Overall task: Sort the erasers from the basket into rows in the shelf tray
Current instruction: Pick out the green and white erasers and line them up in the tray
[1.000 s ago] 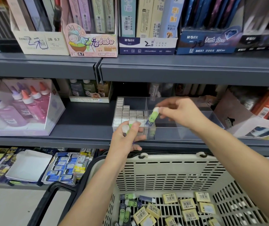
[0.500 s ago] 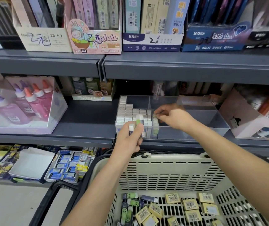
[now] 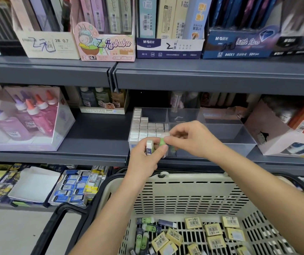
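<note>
Head view: left hand point(image 3: 143, 161) grips a white eraser in a blue sleeve point(image 3: 149, 147) plus a green-sleeved eraser point(image 3: 162, 142), just in front of the clear plastic shelf tray point(image 3: 239, 142); right hand point(image 3: 193, 138) pinches the green one's top. In the tray's left compartment stand white eraser rows point(image 3: 143, 127); more erasers point(image 3: 213, 230) lie in the beige slatted basket point(image 3: 184, 196). Likely risks: a handover slip drops one, or a knuckle nudge topples the standing rows.

L hand point(image 3: 143, 159), R hand point(image 3: 193, 139) curled, fingertips close.
</note>
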`<state>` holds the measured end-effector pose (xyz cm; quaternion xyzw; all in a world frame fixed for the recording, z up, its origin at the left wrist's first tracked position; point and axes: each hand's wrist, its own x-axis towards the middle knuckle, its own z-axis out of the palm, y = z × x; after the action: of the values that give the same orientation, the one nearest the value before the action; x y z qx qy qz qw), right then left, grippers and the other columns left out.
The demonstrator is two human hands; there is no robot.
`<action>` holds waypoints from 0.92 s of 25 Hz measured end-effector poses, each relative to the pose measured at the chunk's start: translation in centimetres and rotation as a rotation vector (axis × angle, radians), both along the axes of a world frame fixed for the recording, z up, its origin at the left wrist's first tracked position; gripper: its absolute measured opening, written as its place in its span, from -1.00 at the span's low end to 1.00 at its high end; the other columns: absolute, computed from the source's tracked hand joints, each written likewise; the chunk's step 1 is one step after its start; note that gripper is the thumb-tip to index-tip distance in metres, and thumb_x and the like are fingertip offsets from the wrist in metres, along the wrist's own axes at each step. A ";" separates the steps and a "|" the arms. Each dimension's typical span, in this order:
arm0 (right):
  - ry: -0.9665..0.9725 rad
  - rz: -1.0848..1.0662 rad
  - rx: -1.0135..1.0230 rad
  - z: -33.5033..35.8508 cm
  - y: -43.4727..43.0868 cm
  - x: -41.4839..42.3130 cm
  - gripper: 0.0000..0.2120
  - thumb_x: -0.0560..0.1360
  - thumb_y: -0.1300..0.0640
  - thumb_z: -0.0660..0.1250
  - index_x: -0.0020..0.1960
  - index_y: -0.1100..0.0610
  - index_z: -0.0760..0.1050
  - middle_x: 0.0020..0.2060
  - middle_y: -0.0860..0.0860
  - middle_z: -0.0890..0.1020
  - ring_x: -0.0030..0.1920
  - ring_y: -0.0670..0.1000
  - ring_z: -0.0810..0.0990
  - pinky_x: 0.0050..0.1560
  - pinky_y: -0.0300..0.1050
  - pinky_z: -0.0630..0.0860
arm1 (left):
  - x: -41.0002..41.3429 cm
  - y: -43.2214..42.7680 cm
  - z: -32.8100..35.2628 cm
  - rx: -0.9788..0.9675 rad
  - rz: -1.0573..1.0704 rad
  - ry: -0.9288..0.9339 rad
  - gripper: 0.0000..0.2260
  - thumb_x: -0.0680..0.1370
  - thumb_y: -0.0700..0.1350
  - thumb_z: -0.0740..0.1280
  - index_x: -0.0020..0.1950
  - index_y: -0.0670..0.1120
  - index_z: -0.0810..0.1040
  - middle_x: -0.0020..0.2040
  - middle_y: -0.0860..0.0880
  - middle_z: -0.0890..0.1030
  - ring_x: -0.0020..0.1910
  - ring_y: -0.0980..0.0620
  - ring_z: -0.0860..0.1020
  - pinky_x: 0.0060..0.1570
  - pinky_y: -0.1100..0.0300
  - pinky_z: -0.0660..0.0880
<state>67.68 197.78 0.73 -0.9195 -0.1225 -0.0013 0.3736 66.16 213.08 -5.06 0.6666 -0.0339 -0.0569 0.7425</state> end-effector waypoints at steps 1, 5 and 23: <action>0.011 0.014 0.014 0.1 -0.1 -0.2 -0.89 0.41 0.02 0.41 -0.24 0.03 0.61 -0.38 -0.06 0.65 -0.33 -0.12 0.61 -0.16 -0.18 0.55 | 0.0 -0.1 0.0 0.004 0.004 -0.012 -0.90 0.50 -0.15 0.38 -0.01 -0.01 0.56 -0.36 0.09 0.45 -0.49 0.17 0.31 -0.55 0.35 0.24; -0.042 -0.159 0.225 1.1 -2.3 1.1 -0.88 0.39 0.17 0.43 -0.24 -0.04 0.58 -0.31 -0.03 0.67 -0.21 0.04 0.66 0.00 0.04 0.57 | 0.3 0.2 0.2 -0.084 0.081 0.051 -0.86 0.51 -0.19 0.28 0.03 -0.03 0.43 -0.40 0.09 0.44 -0.46 0.14 0.31 -0.54 0.33 0.25; 0.101 -0.227 -0.160 -3.4 -2.2 6.3 -0.90 0.56 0.18 0.19 -0.07 -0.01 0.38 -0.04 0.03 0.62 -0.05 0.07 0.61 -0.05 -0.13 0.52 | 0.1 -0.1 0.0 0.034 0.109 -0.146 -0.76 0.53 -0.27 0.31 -0.06 0.10 0.49 -0.16 0.08 0.55 -0.24 0.26 0.55 -0.25 0.32 0.56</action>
<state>73.99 195.56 -2.70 -0.9532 0.0014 0.0126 0.3020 66.27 212.99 -5.10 0.6822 -0.0509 0.0317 0.7287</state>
